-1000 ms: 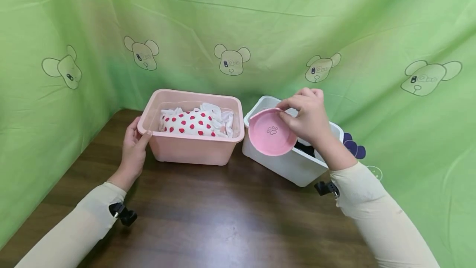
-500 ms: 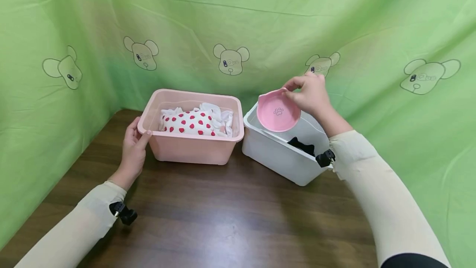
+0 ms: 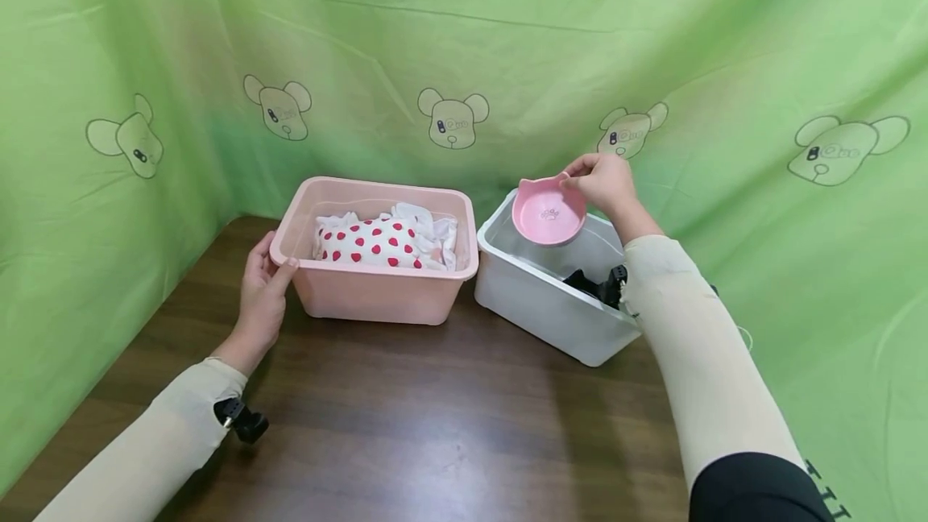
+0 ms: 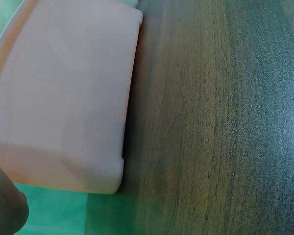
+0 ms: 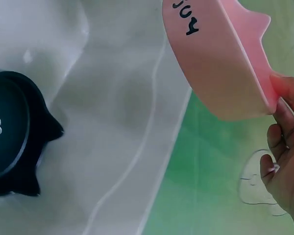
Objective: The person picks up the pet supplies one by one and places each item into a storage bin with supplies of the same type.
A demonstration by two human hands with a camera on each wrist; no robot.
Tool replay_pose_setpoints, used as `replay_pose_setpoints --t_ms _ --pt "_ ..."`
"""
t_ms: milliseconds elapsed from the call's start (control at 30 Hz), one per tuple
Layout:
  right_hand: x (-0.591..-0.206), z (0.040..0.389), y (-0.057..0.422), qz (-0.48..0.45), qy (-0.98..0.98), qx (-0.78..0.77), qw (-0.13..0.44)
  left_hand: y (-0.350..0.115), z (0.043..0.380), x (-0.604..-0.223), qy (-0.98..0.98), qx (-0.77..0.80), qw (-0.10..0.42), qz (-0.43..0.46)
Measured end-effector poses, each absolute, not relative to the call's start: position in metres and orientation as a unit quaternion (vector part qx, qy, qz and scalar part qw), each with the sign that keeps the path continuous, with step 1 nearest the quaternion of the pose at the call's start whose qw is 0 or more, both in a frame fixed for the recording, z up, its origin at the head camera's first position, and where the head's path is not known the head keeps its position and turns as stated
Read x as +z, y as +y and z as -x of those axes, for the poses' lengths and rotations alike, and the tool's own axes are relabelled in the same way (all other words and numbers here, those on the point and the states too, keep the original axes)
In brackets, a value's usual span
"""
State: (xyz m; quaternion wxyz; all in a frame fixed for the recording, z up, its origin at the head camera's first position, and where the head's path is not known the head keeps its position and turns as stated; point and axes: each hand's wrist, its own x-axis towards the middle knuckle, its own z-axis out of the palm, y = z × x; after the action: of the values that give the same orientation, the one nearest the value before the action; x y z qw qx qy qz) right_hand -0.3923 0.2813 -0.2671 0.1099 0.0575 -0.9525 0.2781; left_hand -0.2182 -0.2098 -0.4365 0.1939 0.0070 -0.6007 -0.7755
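Observation:
My right hand (image 3: 603, 184) pinches the rim of a pink cat-eared pet bowl (image 3: 548, 214) with a paw print inside. The bowl is tilted toward me, above the far left part of a white plastic bin (image 3: 551, 312). In the right wrist view, dark lettering shows on the pink bowl's outer side (image 5: 210, 63). A black cat-eared bowl (image 5: 19, 132) lies inside the white bin. My left hand (image 3: 263, 296) grips the left end of a pink plastic bin (image 3: 370, 296), thumb on the rim. White cloth with red strawberry-like spots (image 3: 373, 244) fills part of that bin.
Both bins stand side by side on a dark wooden table (image 3: 406, 425), their near corners close together. A green curtain (image 3: 507, 39) with printed bear heads hangs right behind and along both sides.
My right hand has carried the pink bowl up and away from me, over the white bin, exposing the black bowl inside. The left hand stays on the pink bin.

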Motion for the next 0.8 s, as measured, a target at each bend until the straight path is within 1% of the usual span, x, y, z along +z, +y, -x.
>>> replay_pose_setpoints --t_ms 133,300,800 --pt "-0.282 0.4 0.283 -0.045 -0.948 0.296 0.106 -0.211 0.216 -0.438 -0.606 -0.772 0.191 -0.007" --pt "-0.292 0.405 0.285 -0.047 -0.945 0.305 0.107 -0.212 0.216 -0.438 -0.603 -0.773 0.196 -0.002" --pt "-0.297 0.426 0.296 -0.053 -0.943 0.311 0.106 -0.212 0.219 -0.438 -0.602 -0.774 0.198 -0.001"
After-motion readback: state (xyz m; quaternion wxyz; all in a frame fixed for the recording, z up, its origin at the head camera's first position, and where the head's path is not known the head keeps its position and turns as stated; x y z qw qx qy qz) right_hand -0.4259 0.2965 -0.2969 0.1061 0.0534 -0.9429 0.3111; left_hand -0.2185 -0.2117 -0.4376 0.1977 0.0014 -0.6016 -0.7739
